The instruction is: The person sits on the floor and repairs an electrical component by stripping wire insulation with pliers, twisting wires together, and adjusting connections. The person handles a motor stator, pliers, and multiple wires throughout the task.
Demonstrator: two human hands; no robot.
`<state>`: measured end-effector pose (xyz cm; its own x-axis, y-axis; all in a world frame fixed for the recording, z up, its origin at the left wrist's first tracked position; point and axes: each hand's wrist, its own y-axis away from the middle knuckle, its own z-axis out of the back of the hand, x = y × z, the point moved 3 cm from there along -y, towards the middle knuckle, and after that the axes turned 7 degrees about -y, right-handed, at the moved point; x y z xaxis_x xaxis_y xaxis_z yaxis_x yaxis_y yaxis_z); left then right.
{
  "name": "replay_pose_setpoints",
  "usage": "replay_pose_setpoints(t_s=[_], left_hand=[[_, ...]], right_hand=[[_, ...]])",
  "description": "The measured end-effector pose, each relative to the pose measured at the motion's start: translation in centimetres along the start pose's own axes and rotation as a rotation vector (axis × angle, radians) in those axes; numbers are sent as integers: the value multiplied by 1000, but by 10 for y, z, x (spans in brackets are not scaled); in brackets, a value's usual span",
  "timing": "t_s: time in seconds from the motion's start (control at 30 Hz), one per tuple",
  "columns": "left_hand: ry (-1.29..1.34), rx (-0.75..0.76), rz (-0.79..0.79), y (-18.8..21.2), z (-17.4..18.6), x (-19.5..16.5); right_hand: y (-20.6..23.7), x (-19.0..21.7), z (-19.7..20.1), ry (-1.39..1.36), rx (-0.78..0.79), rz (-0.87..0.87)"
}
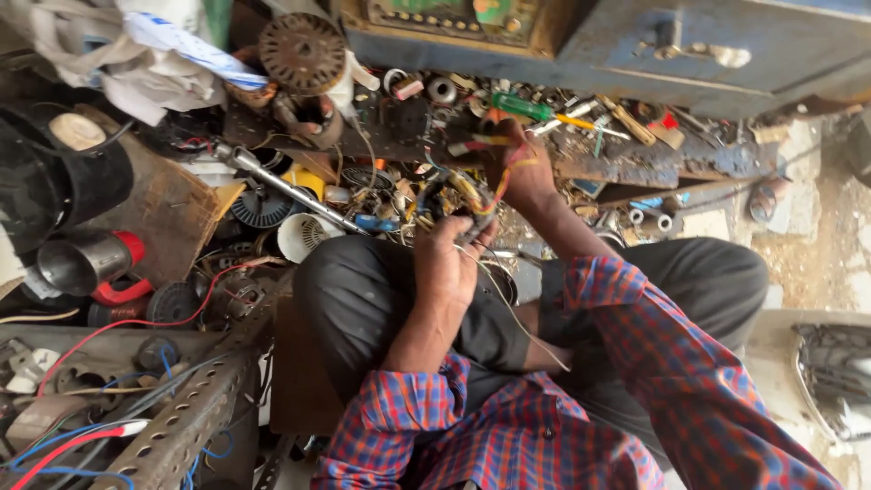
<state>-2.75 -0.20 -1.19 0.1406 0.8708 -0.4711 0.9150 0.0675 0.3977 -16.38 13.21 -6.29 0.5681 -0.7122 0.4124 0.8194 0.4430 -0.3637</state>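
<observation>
My left hand (451, 263) is closed around a small part wrapped in coloured wires (456, 195), held above my knees. My right hand (519, 166) reaches further out and grips red and yellow wires (502, 181) that run from that bundle. A thin pale wire (508, 304) trails from the left hand down across my lap. Just beyond the right hand lies a green-handled screwdriver (523, 106) on a cluttered low bench (635, 159). Both sleeves are red and blue plaid.
A slotted metal angle rack (195, 413) with red and blue wires stands at lower left. A dark round motor housing (59, 181), a metal cup (77, 261), a winding stator (302, 53) and several small parts crowd the left. A blue metal cabinet (744, 45) stands behind.
</observation>
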Motion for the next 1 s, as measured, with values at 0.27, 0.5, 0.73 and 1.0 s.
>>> replay_pose_setpoints(t_s=[0.27, 0.5, 0.73, 1.0], left_hand=[[-102, 10, 12, -1, -2, 7], [-139, -109, 17, 3, -5, 10], [-188, -71, -4, 3, -5, 8], [-227, -78, 11, -1, -4, 12]], right_hand=[[-17, 3, -7, 104, -32, -187], [-18, 12, 14, 139, -7, -71], [-14, -9, 59, -608, -200, -196], [33, -13, 99, -2252, -149, -712]])
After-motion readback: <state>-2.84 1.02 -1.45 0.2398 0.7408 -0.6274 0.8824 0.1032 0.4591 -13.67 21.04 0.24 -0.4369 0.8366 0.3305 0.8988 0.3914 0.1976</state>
